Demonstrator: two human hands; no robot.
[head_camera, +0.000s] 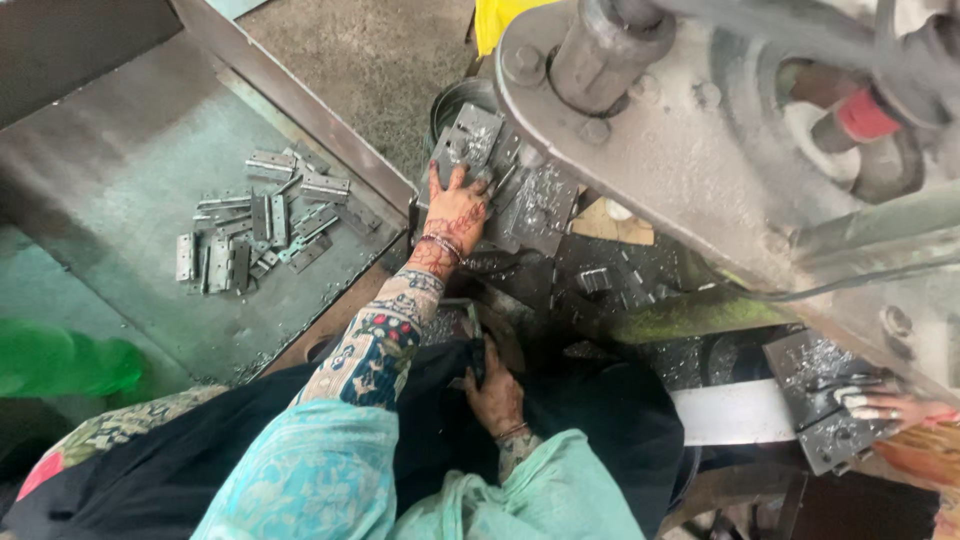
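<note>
My left hand (455, 208) reaches forward, fingers spread flat on a pile of grey metal hinge plates (470, 140) beside the press machine (680, 150). My right hand (495, 392) lies low in my lap on dark cloth. Its fingers are curled around a small dark metal piece (474, 345). Both wrists carry bangles and both arms are in patterned sleeves.
A heap of hinge plates (265, 220) lies on a steel tray (120, 170) to the left. More plates (545, 205) sit by the machine bed. Another person's hand (885, 405) with wrapped fingertips rests on a metal block (820, 400) at right, above a pale strip (735, 412).
</note>
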